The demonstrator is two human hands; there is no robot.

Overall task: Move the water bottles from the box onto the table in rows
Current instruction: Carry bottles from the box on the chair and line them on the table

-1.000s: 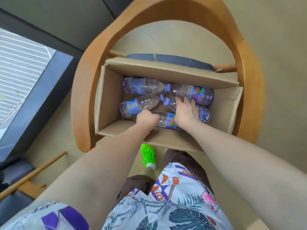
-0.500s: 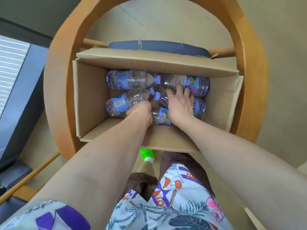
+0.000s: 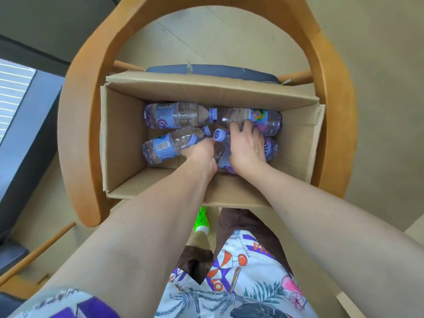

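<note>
While both hands are inside the box (image 3: 124,138), the left hand (image 3: 202,152) grips one water bottle (image 3: 160,146) and the right hand (image 3: 246,148) curls over another bottle (image 3: 270,149), so each should close firmly around the body before lifting.

Clear water bottles (image 3: 174,115) with purple labels and caps lie sideways inside the open cardboard box (image 3: 124,138).

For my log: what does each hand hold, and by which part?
Left hand: a bottle, near its neck. Right hand: another bottle, round its body.
</note>
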